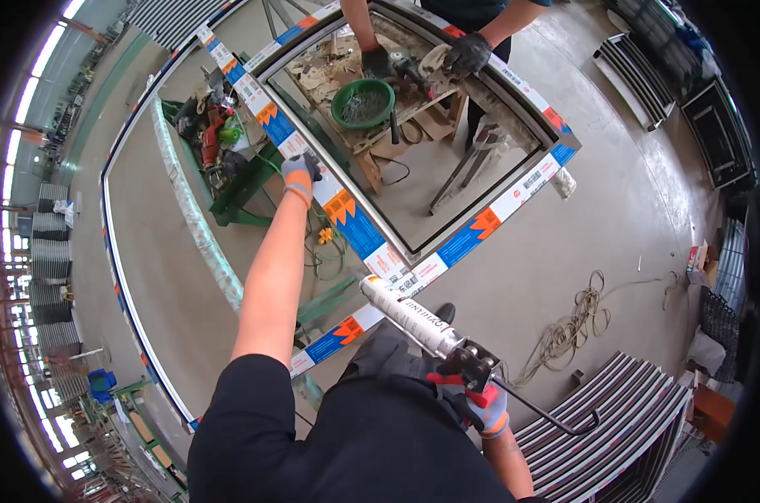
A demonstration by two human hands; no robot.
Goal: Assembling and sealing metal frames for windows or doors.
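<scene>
Grey workshop floor (556,260) spreads beneath everything. Across my front is a sealant gun (409,314) with a white-and-silver tube, its front end pointing up and left, over the near corner of a window frame (359,226); whether they touch, I cannot tell. My gloved right hand (480,408) is closed around the gun's handle. My gloved left hand (300,174) rests on the frame's left side, fingers partly curled; I cannot tell whether it grips. Blue, orange and white tape covers the frame. Seen through its opening, a green bowl (363,125) of small metal pieces sits on a cluttered bench (434,101). Beyond are a co-worker's dark-gloved hands (468,54). To the right, cord (573,331) lies tangled on the floor.
</scene>
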